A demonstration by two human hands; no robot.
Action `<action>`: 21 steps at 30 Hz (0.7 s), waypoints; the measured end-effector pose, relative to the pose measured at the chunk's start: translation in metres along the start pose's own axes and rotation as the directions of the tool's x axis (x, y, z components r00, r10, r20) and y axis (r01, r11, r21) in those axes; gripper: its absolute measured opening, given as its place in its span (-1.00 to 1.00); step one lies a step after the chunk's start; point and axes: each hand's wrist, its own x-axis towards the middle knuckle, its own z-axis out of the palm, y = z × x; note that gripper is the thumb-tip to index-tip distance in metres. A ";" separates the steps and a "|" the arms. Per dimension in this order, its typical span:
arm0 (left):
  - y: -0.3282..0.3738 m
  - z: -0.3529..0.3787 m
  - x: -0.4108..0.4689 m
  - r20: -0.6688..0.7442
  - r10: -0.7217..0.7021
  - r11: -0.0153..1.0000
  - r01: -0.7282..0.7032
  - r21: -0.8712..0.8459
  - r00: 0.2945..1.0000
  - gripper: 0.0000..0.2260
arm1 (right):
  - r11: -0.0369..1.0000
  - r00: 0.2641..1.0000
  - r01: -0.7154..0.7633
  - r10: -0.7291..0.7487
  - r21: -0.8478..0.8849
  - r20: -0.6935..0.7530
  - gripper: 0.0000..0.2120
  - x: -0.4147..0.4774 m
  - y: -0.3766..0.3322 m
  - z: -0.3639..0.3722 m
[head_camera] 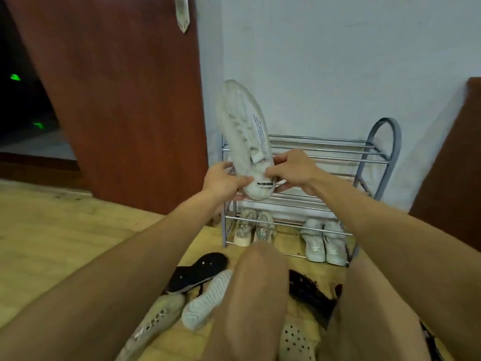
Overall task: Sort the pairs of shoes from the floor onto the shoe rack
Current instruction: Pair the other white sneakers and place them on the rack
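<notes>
White sneaker (246,142): heel gripped between left hand (223,182) and right hand (294,169), toe up, before shoe rack (377,152) left end. Two pale pairs (286,235) on bottom shelf.

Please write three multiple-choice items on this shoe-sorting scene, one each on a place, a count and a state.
1. Where do the sorted pairs stand on the shoe rack?
A. top tier B. bottom tier C. middle tier

2. How many pairs stand on the rack?
A. two B. four C. none

3. How is the white sneaker carried?
A. left hand only B. both hands C. lying on the floor

Key: 1 B, the beige pair and the white pair sit on the lowest bars. 2 A, only those two show. 3 B, the left hand and right hand grip its heel end.
</notes>
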 end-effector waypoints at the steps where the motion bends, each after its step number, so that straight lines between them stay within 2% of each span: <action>1: -0.008 -0.012 0.003 -0.015 -0.023 1.000 0.023 -0.003 1.000 -0.41 | 1.000 1.000 -0.018 0.018 0.001 0.007 -0.79 0.008 0.001 0.014; 2: -0.018 -0.025 0.005 -0.016 -0.046 0.999 0.046 -0.004 0.999 -0.44 | 0.999 0.999 -0.042 0.042 -0.003 0.015 -0.80 0.015 0.003 0.028; 5: -0.052 -0.058 0.011 0.040 -0.124 0.992 0.123 0.022 0.991 -0.79 | 0.992 0.992 -0.120 0.121 -0.030 0.046 -0.93 0.032 0.017 0.068; 6: -0.064 -0.067 0.014 0.050 -0.149 0.988 0.146 0.048 0.988 -0.82 | 0.987 0.986 -0.154 0.156 -0.039 0.052 -0.96 0.037 0.024 0.081; 10: -0.122 -0.094 0.026 0.027 -0.279 0.956 0.275 0.103 0.960 -0.62 | 0.947 0.948 -0.310 0.315 -0.090 0.047 -0.84 0.057 0.060 0.128; 13: -0.167 -0.105 0.034 0.005 -0.401 0.909 0.398 0.128 0.916 -0.65 | 0.897 0.901 -0.416 0.428 -0.147 0.067 -0.86 0.064 0.094 0.153; 21: -0.288 -0.125 0.044 -0.024 -0.622 0.737 0.596 0.319 0.783 -0.74 | 0.762 0.745 -0.626 0.647 -0.167 0.159 -0.60 0.072 0.182 0.212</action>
